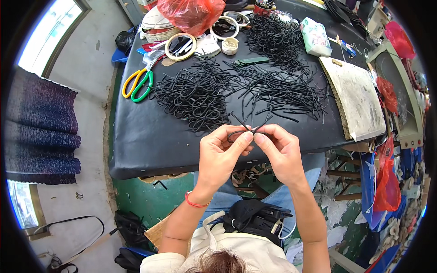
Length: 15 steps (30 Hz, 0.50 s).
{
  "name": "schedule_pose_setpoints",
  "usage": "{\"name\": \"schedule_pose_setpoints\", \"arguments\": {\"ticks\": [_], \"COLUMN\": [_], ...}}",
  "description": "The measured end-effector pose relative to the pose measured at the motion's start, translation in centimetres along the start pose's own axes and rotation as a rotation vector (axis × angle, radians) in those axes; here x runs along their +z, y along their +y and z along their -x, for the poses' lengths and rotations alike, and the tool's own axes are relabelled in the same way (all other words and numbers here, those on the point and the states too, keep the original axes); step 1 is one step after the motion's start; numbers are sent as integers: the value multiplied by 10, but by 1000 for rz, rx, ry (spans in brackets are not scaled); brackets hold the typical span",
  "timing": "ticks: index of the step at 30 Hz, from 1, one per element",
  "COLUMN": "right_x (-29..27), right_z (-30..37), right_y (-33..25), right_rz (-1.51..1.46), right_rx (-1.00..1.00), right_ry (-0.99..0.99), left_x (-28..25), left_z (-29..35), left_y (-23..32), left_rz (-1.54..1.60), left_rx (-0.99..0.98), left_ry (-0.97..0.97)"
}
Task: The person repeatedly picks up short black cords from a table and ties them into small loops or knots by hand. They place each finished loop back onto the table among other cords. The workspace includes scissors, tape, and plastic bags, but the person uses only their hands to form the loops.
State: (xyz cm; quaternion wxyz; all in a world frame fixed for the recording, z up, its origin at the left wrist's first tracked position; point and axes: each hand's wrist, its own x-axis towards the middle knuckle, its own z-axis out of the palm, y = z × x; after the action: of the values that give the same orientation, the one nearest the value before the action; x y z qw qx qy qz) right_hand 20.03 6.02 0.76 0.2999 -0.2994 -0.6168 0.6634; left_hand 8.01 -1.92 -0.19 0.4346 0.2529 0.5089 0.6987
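Right at the near edge of the black worktop (150, 145), both hands meet around a short black cord (248, 128). That cord is thin, matte and rubbery-looking, bent into a small loop between the fingertips, with its two loose ends crossing and sticking up and away from the person like a narrow V. The left hand (221, 154) is curled nearly closed, its thumb and forefinger pinching the loop from the left; a red band sits on that wrist. The right hand (280, 152) is likewise curled, thumb and forefinger pressed onto the same cord from the right, so the two sets of fingertips almost touch. Just beyond the hands lie heaps of the same black cord: a dense pile of looped pieces (193, 98) to the left and a looser spread of straight strands (284, 88) to the right, with a further pile (275, 36) toward the far side. Scissors with yellow and green handles (136, 84) lie at the worktop's left edge, well apart from the hands, near rolls of tape (180, 46). A worn pale board (357, 98) lies on the right.
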Motion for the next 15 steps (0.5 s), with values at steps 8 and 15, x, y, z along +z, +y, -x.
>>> {"name": "schedule_pose_setpoints", "arguments": {"ticks": [8, 15], "right_x": [2, -70], "right_z": [1, -50], "right_y": [9, 27], "right_rz": [79, 999], "right_rx": [-83, -487], "right_ry": [-13, 252], "left_x": [3, -58], "left_z": [0, -58], "left_y": [-8, 17], "left_rz": [51, -824], "left_rx": [25, 447], "left_ry": [59, 483]}}
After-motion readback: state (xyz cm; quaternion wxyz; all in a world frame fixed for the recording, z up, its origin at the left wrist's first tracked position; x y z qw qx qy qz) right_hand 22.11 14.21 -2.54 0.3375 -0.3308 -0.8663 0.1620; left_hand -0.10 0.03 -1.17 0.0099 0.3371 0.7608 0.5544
